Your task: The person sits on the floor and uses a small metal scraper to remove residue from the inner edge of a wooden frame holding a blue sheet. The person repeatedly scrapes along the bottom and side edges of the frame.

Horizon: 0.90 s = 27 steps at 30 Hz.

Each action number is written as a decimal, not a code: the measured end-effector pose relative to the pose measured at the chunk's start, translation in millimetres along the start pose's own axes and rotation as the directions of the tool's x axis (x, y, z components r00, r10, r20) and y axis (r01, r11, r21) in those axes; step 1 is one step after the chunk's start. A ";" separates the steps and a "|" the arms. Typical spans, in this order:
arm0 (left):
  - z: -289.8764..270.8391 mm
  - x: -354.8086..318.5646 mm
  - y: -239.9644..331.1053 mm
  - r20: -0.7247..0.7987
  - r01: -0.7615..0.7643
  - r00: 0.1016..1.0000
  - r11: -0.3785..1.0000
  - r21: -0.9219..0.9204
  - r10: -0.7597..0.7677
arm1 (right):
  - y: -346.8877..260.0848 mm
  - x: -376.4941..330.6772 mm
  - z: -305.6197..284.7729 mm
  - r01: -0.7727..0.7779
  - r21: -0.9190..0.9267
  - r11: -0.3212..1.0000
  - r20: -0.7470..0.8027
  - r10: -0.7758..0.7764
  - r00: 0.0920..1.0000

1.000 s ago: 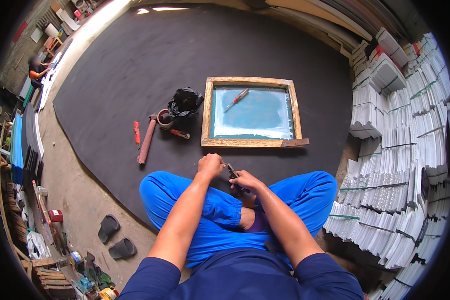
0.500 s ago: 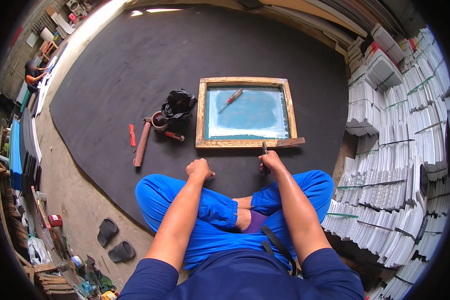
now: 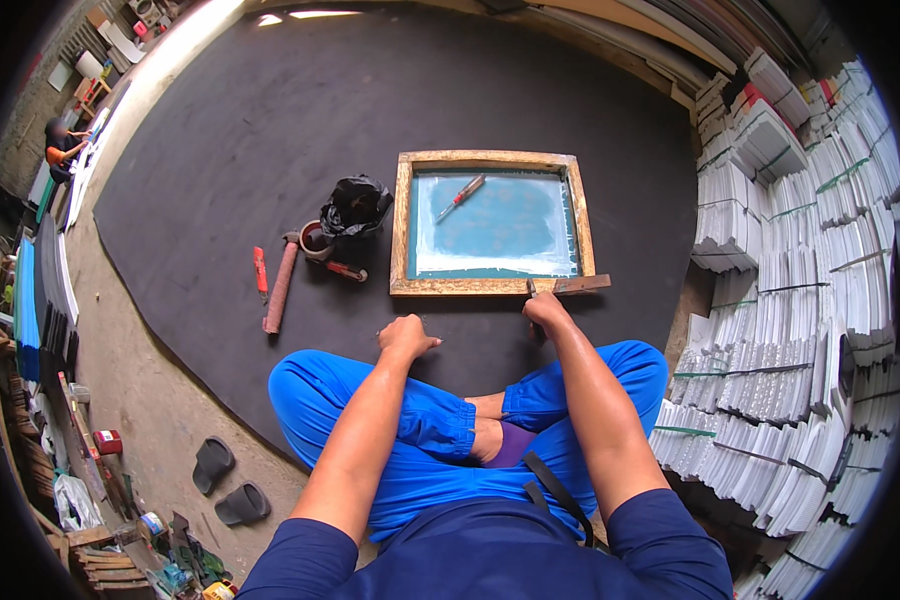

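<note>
While the two hands were joined over the lap before, the right hand (image 3: 547, 308) is now closed on a small tool (image 3: 531, 287) at the wooden frame (image 3: 401, 240)'s near edge. The left hand (image 3: 407, 335), loosely curled and empty, is rested on the mat (image 3: 220, 150) before that frame.

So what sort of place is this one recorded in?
Probably a small screen-printing workshop, worked on the floor. A wooden-framed mesh screen lies on a big dark mat, bundled white stacks fill the right side, and a hammer lies nearby.
</note>
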<state>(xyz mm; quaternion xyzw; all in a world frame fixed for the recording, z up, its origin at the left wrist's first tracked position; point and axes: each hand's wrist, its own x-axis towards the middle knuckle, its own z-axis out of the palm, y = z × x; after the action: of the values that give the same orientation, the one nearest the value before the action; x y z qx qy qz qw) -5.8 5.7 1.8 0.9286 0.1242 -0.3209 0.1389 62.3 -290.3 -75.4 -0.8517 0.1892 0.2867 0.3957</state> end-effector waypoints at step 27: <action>0.9 6.2 6.9 0.026 -0.018 0.999 0.998 -0.060 0.019 | -3.1 -34.0 26.8 -0.013 0.182 0.983 -0.218 0.053 0.974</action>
<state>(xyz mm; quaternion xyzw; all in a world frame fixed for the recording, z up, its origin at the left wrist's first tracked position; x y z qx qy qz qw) 0.6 -0.2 -1.5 0.9207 0.1233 -0.3281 0.1714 28.9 -264.1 -66.0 -0.8359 0.2715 0.1779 0.4425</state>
